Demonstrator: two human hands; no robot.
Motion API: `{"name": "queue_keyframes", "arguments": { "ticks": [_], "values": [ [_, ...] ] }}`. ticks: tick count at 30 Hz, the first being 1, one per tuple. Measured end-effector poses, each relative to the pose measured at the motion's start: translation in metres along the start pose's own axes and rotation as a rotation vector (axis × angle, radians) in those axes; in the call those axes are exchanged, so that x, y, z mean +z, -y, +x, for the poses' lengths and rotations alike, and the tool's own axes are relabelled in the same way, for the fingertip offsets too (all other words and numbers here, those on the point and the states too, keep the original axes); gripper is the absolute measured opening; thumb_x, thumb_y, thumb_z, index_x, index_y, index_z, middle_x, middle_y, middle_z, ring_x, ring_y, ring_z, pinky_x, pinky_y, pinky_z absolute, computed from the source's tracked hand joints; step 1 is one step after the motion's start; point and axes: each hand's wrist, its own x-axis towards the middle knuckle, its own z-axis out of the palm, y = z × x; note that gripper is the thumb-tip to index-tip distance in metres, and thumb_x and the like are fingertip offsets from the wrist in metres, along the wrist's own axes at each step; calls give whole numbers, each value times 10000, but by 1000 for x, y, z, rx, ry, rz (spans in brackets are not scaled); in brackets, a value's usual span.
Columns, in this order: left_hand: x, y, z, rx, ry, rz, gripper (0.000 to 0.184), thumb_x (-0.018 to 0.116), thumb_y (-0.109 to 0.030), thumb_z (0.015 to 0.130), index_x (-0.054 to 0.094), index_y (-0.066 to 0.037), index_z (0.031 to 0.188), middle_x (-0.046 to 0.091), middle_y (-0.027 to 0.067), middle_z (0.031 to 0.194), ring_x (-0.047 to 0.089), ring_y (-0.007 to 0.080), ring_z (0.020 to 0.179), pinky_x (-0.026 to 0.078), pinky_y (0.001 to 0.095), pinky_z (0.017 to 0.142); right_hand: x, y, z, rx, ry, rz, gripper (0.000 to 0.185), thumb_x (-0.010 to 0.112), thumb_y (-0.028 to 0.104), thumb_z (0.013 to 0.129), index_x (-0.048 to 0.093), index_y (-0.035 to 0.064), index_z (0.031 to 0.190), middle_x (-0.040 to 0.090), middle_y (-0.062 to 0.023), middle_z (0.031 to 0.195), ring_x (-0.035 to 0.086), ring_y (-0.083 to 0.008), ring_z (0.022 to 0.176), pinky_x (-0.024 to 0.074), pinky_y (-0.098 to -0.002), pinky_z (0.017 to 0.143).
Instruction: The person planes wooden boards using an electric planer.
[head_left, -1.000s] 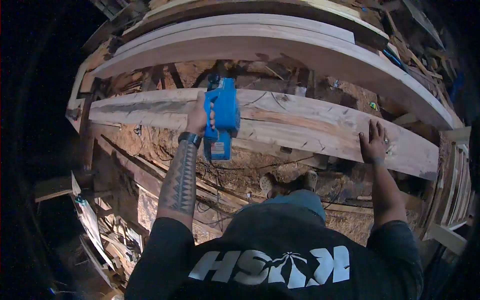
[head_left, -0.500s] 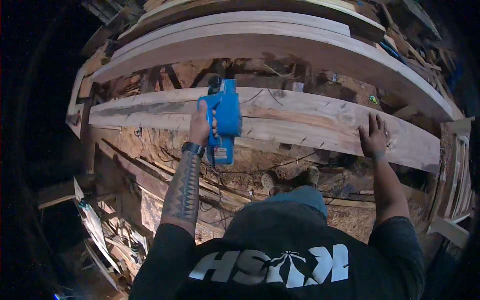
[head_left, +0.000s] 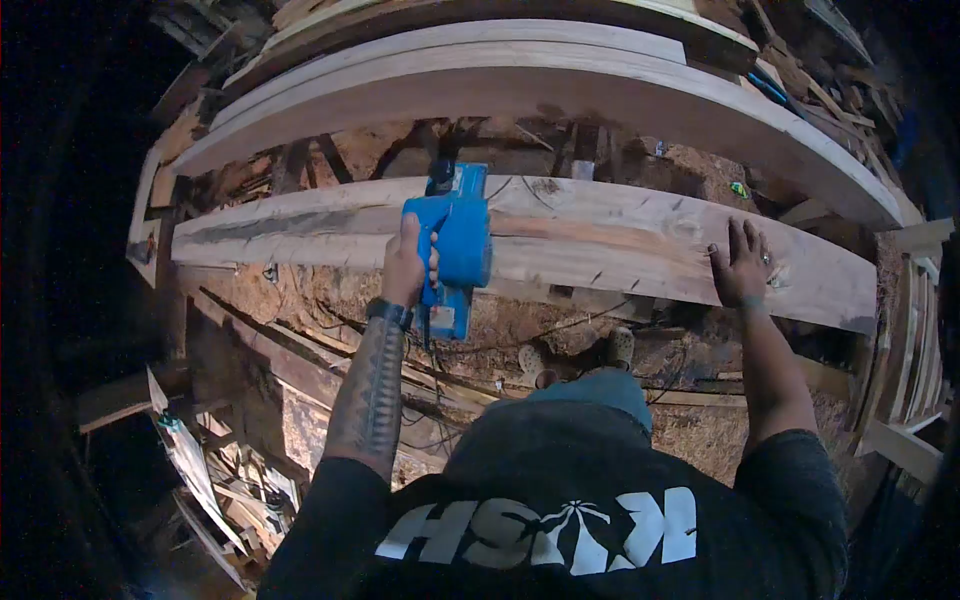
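My left hand (head_left: pixel 405 265) is wrapped round the handle of a blue electric hand planer (head_left: pixel 464 242). The planer lies across a long, pale wooden plank (head_left: pixel 600 230), left of its middle, with its body reaching past both long edges. Toward the right end of that plank, my right hand (head_left: pixel 740 264) rests flat on the wood, fingers spread and holding nothing. A dark, rough streak runs along the plank's left part, and a brownish band along its middle. The planer's underside is hidden.
Beyond the plank stands a thick stacked beam (head_left: pixel 520 90). A dark cable (head_left: pixel 560 328) runs over the sawdust-covered ground near my shoes (head_left: pixel 620 347). Scrap wood (head_left: pixel 225 480) is piled at lower left, and a slatted wooden frame (head_left: pixel 915 350) stands at right.
The planer, with my left hand on it, has shifted slightly to the right along the plank. My right hand stays on the wood. The whole view has moved a little.
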Motion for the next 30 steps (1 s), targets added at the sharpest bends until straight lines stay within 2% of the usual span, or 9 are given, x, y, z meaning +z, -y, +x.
{"name": "queue_keyframes", "arguments": {
  "ticks": [8, 12, 15, 21, 24, 28, 30],
  "values": [
    [6, 10, -52, -31, 46, -64, 641, 386, -689, 1072, 575, -83, 982, 519, 35, 607, 490, 165, 451, 432, 354, 434, -4, -2, 1, 10, 5, -32, 752, 595, 591, 966, 437, 245, 1615, 378, -148, 1678, 254, -385, 1582, 106, -604, 1259],
    [15, -4, -18, 6, 32, 18, 639, 389, -698, 1068, 570, -94, 967, 525, 34, 609, 493, 166, 452, 431, 352, 433, -1, -1, 0, -22, -23, -8, 768, 580, 615, 966, 432, 238, 1619, 373, -140, 1683, 251, -381, 1584, 106, -605, 1256],
    [31, -17, 18, 7, 59, -62, 629, 395, -692, 1069, 572, -97, 968, 529, 34, 613, 494, 163, 455, 433, 352, 435, -3, -1, 1, 15, 40, -41, 775, 574, 626, 969, 421, 241, 1625, 373, -136, 1685, 240, -394, 1586, 108, -605, 1256],
    [27, 5, -20, -10, 84, -6, 624, 384, -667, 1084, 576, -85, 965, 530, 39, 610, 493, 161, 459, 429, 339, 443, 3, -5, 3, 0, 8, -82, 743, 579, 622, 974, 430, 268, 1610, 367, -125, 1687, 242, -409, 1581, 119, -620, 1251],
    [25, 20, -55, -71, 85, -7, 625, 375, -651, 1092, 581, -77, 958, 535, 38, 616, 488, 161, 456, 428, 332, 450, -1, -7, 1, -27, -15, 12, 720, 593, 572, 974, 444, 258, 1604, 392, -138, 1665, 262, -404, 1574, 121, -597, 1255],
    [42, 10, -32, 32, 62, 39, 632, 381, -658, 1087, 581, -69, 972, 543, 37, 624, 499, 161, 459, 433, 329, 454, -1, -6, 0, 9, 11, -14, 735, 586, 615, 971, 423, 286, 1608, 361, -127, 1690, 253, -417, 1578, 104, -632, 1259],
    [59, -13, -5, -41, 74, -28, 640, 384, -669, 1081, 581, -69, 977, 542, 39, 624, 507, 160, 468, 433, 332, 454, -3, -4, 2, 21, 25, -19, 740, 585, 617, 971, 418, 286, 1611, 361, -127, 1690, 252, -418, 1578, 98, -637, 1259]
  ]
}}
